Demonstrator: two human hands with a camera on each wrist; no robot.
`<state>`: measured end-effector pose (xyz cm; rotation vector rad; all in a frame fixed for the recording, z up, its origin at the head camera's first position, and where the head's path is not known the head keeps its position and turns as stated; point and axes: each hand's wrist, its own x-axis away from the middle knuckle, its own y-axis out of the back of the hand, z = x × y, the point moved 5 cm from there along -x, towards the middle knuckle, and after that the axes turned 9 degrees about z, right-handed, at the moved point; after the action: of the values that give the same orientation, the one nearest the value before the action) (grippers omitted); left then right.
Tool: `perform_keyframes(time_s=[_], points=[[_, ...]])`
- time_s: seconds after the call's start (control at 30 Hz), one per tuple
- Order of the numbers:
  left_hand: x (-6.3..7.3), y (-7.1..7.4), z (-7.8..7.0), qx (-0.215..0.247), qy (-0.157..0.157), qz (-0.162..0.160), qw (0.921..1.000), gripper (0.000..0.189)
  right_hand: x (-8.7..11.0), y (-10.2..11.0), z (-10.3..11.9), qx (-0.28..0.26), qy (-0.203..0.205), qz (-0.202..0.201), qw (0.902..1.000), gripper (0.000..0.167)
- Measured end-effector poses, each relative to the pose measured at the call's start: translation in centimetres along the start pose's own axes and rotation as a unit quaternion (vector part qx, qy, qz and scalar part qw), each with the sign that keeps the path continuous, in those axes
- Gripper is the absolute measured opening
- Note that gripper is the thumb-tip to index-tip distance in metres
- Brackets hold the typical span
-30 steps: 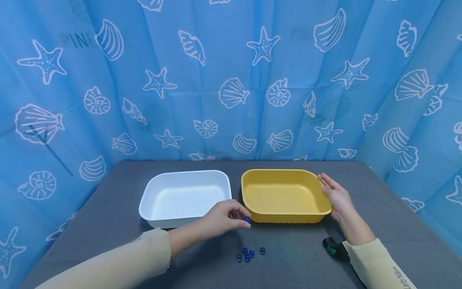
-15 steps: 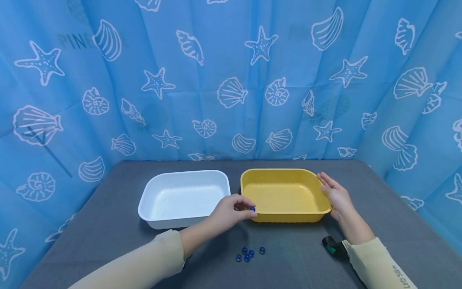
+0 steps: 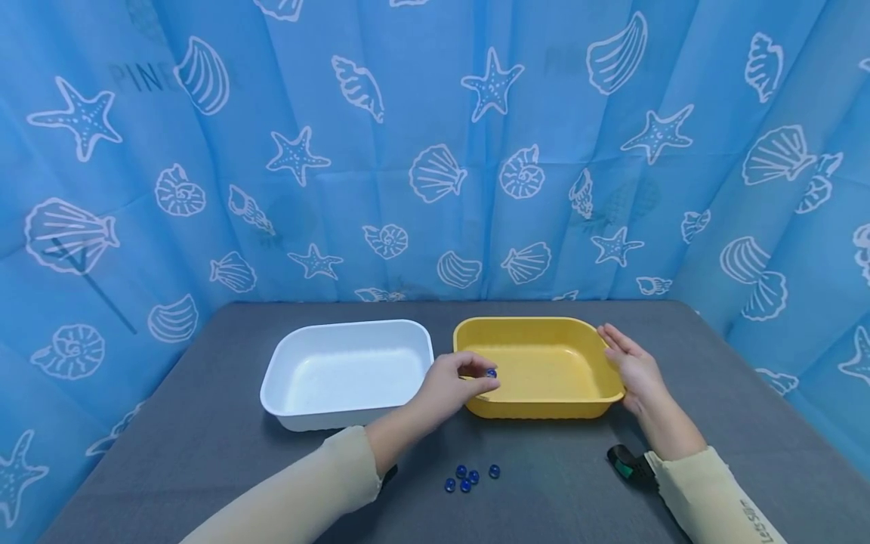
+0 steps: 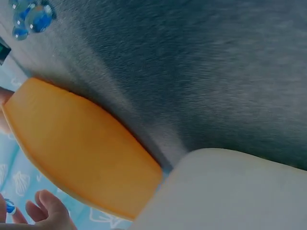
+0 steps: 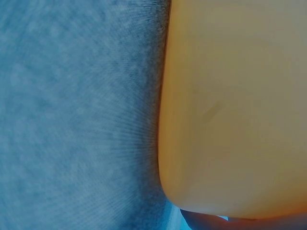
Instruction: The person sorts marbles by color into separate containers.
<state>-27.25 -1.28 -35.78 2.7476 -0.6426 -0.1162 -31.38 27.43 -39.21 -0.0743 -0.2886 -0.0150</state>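
My left hand point(image 3: 443, 387) pinches a blue glass marble point(image 3: 492, 373) between thumb and fingertips, above the near left part of the yellow tub point(image 3: 540, 410). In the left wrist view that marble point(image 4: 9, 206) shows at the lower left edge, by the fingertips. My right hand point(image 3: 637, 374) rests against the tub's right end, its fingers straight along the outer wall. Part of that hand is hidden by the tub in the right wrist view. Several more blue marbles point(image 3: 473, 477) lie loosely grouped on the grey cloth, nearer than the tub.
A white tub point(image 3: 326, 419) stands left of the yellow one, a narrow gap between them. Grey cloth point(image 3: 204, 453) covers the table. A black strap point(image 3: 630, 465) sits at the right wrist. Behind the table hangs a blue curtain point(image 3: 381, 174) with shell prints.
My left hand has moved right and farther from me, carrying the marble from before the yellow tub to above its near left rim. The right hand stays where it was.
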Motion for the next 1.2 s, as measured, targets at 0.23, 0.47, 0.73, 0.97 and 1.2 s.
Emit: perform_keyframes(time_s=[0.23,0.47,0.73,0.97,1.2], points=[[-1.0,-0.6,-0.4,0.011,0.012,-0.014,0.9998,0.022,-0.1,0.0,0.1,0.001,0.001,0.002,1.0,0.053],[-1.9,-1.0,-0.5,0.003,0.025,-0.027,0.9993,0.026,-0.1,-0.1,0.1,-0.002,0.002,0.003,1.0,0.053],[-2.7,-1.2,-0.4,0.0,0.033,-0.036,0.9988,0.026,0.0,-0.1,0.1,-0.004,0.003,0.009,0.9999,0.053],[-2.9,-1.2,-0.2,-0.002,0.04,-0.042,0.9983,0.024,0.0,0.0,0.0,-0.007,0.003,0.004,1.0,0.053],[-2.4,-0.8,0.1,0.001,0.027,-0.038,0.9989,0.024,-0.1,-0.1,0.0,0.001,0.002,0.0,1.0,0.053]])
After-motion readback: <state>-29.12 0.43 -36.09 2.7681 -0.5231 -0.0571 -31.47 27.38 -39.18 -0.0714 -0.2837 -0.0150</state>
